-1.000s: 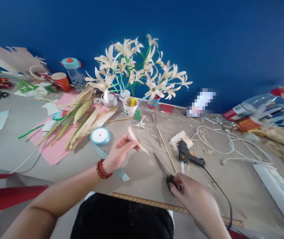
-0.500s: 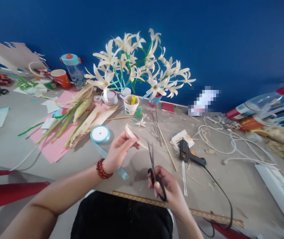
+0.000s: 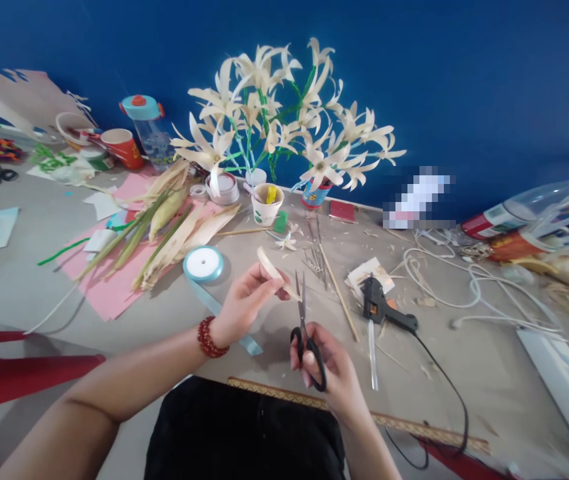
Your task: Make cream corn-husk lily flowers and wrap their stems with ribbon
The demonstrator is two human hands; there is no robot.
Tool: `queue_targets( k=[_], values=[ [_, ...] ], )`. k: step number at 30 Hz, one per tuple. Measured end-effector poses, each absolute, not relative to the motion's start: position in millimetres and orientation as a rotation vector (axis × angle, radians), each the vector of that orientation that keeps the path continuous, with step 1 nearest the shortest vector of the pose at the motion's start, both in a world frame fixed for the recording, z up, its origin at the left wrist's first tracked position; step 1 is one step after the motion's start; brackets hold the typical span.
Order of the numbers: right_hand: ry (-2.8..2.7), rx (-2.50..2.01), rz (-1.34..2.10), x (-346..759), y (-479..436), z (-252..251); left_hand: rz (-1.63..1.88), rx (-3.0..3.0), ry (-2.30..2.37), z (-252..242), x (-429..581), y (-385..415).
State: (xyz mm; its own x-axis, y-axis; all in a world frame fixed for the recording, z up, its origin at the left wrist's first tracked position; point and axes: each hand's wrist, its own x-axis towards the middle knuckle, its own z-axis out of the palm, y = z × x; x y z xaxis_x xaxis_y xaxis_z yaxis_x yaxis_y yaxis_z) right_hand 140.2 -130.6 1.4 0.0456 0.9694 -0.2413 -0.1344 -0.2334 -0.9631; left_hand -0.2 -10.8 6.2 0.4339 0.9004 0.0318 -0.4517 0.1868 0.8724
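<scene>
Scissors point(image 3: 303, 325) at a pale strip point(image 3: 270, 265); the step in hand looks like trimming its narrow end.
Head view: the left hand point(image 3: 254, 297) pinches the strip between thumb and fingers, above the table point(image 3: 164, 320) and to the right of the ribbon spool point(image 3: 203, 263); the right hand point(image 3: 327, 363) grasps the scissors by their black handles, blades parted and pointing away from the person; a cut here would call for a steady pinch and blades lined up on the narrow end; whether that end lies between the blades or behind them is hard to tell; fingers cover part of the strip; a pixelated patch point(image 3: 417, 200) near the wall point(image 3: 464, 80) is unreadable; the power strip point(image 3: 549, 373) runs off the right edge.
</scene>
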Motion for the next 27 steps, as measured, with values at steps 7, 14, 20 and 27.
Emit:
queue_targets(
  k=[7, 14, 20, 27],
  values=[
    [-0.945, -1.308, 1.406, 142.3, -128.5, 3.5, 0.970, 1.000, 0.583, 7.5, -1.0, -10.5],
    [-0.967, -1.307, 1.375, 141.8, -127.6, 0.0, 0.979, 0.998, 0.574, 4.7, -0.5, -9.7],
    [-0.999, -1.317, 1.349, 140.8, -128.4, -1.4, 0.963, 1.009, 0.601, 5.3, -1.1, -9.1],
    [-1.011, -1.458, 1.266, 146.1, -127.1, 0.7, 0.958, 1.023, 0.578, 3.0, -0.9, -7.8]
  ],
)
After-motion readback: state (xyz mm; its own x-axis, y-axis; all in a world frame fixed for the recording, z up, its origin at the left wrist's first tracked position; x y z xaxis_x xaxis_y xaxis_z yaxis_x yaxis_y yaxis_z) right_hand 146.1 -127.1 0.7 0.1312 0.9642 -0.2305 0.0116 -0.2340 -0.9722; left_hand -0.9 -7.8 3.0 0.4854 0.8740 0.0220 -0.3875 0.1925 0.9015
